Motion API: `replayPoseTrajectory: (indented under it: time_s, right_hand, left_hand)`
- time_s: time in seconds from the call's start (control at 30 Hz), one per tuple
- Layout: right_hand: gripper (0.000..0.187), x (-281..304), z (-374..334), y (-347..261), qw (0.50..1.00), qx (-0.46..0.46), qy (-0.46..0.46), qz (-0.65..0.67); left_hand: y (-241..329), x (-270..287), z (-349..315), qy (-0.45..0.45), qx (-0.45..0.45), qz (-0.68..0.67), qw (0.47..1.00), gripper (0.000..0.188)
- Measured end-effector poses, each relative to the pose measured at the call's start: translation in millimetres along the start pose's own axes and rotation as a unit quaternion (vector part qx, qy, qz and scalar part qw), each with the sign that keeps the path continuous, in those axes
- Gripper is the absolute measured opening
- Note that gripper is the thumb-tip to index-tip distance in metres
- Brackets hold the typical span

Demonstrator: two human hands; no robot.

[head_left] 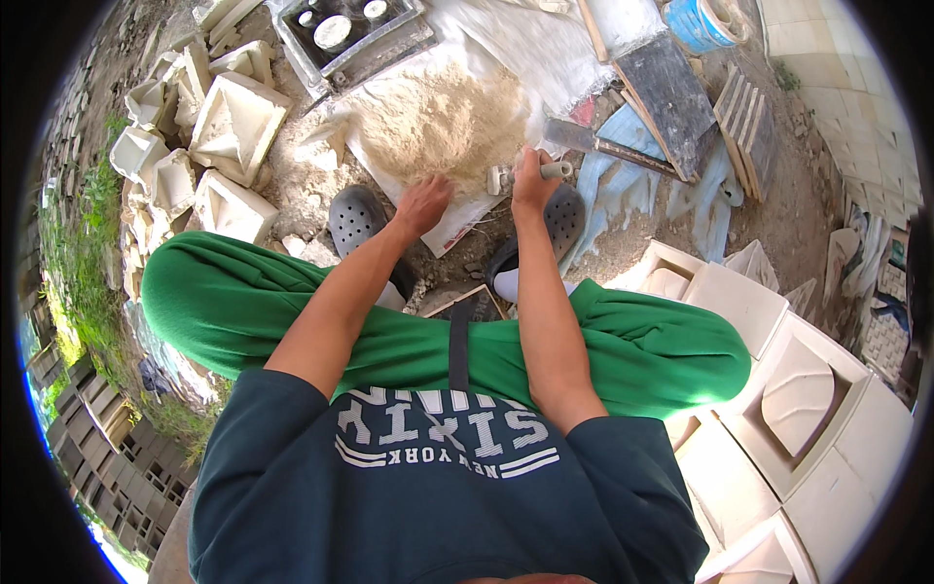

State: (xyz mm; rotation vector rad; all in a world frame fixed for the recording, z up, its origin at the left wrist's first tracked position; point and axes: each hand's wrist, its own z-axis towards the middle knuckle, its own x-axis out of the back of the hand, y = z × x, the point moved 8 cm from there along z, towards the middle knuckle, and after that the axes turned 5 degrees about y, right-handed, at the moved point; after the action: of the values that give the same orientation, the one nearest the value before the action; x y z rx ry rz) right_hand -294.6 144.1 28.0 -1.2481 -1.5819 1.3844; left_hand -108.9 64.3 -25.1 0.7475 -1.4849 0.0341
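Note:
My left hand (425, 202) is palm down at the near edge of a heap of pale sandy powder (438, 112). Its fingers bend downward and their tips are hidden. The powder lies on a white woven sheet (467, 222). Closed around a grey rod-like tool (556, 170) is my right hand (530, 183), just right of the heap. The tool's right end looks like a hollow pipe, and its left end widens into a blunt head beside the powder. My feet, in grey clogs (358, 220), flank the sheet's near corner.
Cream hollow block pieces (240, 127) are piled on the left. A dark box mould (355, 39) stands beyond the heap. Dark boards (671, 92), blue torn sheeting (613, 180) and a blue bucket (699, 24) are at far right. Cream moulded blocks (744, 307) stack close at my right.

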Motion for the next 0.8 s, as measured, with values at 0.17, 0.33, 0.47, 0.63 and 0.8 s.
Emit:
replayPoseTrajectory:
  time_s: [0.17,0.33,0.47,0.63,0.8]
  right_hand:
    - [0.036,-17.9,-12.1,-23.6,0.995,0.079,-0.062,0.021]
    - [0.039,-40.1,-29.9,-44.2,0.977,0.131,-0.135,-0.105]
    - [0.043,-48.7,-35.7,-50.4,0.979,0.111,-0.150,-0.081]
    - [0.042,-50.5,-41.4,-73.0,0.985,0.087,-0.145,-0.041]
    - [0.040,-62.2,-52.7,-116.0,0.983,0.076,-0.168,-0.017]
  left_hand:
    - [7.1,-12.2,-5.3,0.050,-0.053,-0.019,0.997,0.027]
    - [2.5,-15.1,7.8,-0.019,-0.029,-0.015,0.999,0.021]
    - [-6.5,-17.6,9.2,0.014,0.022,-0.040,0.999,0.019]
    - [-12.5,-15.3,16.3,0.023,0.065,-0.091,0.993,0.018]
    - [-14.7,-0.9,27.5,0.055,0.123,-0.170,0.976,0.015]
